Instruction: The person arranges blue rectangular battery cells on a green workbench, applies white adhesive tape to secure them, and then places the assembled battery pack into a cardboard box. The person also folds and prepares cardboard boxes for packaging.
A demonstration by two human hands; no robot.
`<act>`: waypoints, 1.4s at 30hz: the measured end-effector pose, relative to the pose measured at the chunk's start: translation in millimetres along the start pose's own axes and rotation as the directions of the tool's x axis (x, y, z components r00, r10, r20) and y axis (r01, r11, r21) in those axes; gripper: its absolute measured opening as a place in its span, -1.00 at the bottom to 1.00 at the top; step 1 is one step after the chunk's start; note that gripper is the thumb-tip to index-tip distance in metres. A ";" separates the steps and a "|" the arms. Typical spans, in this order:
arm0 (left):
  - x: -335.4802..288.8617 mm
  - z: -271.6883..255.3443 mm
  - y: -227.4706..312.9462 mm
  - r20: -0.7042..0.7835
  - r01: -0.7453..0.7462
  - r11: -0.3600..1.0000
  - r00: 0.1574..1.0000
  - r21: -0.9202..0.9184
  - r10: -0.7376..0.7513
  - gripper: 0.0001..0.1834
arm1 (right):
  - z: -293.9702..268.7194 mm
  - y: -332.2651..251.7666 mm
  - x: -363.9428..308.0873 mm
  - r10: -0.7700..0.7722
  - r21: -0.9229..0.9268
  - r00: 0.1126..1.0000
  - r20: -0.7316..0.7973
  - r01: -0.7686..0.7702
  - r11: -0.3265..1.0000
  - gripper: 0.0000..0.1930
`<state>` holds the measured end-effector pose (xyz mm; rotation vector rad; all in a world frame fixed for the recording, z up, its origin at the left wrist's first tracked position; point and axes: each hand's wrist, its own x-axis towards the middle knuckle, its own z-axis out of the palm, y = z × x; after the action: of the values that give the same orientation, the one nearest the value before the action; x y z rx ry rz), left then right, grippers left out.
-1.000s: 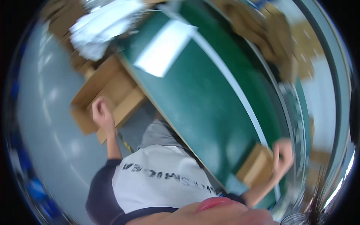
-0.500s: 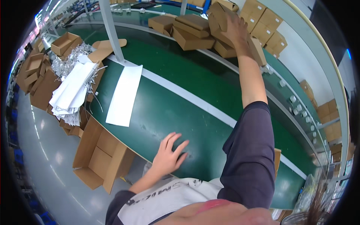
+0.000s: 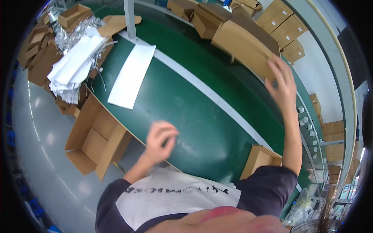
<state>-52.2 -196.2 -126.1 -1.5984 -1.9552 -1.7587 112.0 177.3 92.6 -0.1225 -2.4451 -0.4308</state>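
My right hand (image 3: 283, 82) reaches across the green work surface (image 3: 194, 120) and grips the right end of a brown cardboard box (image 3: 244, 48). Its thumb is on the near side, with the fingers over the corner. Other brown cardboard boxes (image 3: 205, 24) lie behind and to the left of that box. My left hand (image 3: 159, 141) hovers over the surface's near edge, somewhat blurred; its fingers are loosely bent, apart from the thumb, and nothing shows in them. Beyond it, a white sheet (image 3: 132, 77) lies flat on the surface.
An open cardboard box (image 3: 97, 139) stands below the near edge at left. Another open carton (image 3: 260, 157) sits beside my right arm. White papers (image 3: 75, 66) and silvery strands (image 3: 77, 35) are heaped at far left. A metal post (image 3: 129, 19) rises from the surface.
My right hand has come nearer and to the right, bringing the cardboard box out from the group. My left hand has bent its fingers and shifted slightly left. The view has also shifted.
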 end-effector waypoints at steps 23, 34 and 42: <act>-22.1 -93.2 35.7 0.675 0.807 0.555 0.525 -0.202 -0.518 -0.84 | -27.8 -195.4 -133.6 0.351 0.395 0.821 0.450 -0.535 0.746 -0.43; 146.0 28.1 -8.2 0.647 -0.663 0.708 0.654 0.243 0.391 -0.59 | -0.8 -184.4 -112.3 0.366 0.379 0.821 0.438 -0.538 0.753 -0.58; 150.2 4.2 -32.1 0.871 0.075 0.988 0.465 0.137 -0.156 -0.57 | 18.4 -183.5 -209.2 0.749 0.771 0.211 0.628 -0.304 -0.560 -0.57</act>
<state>-141.1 -93.3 -54.6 -2.7627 -2.4619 -0.7962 230.8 14.7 -100.2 -0.8648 -1.0675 1.7836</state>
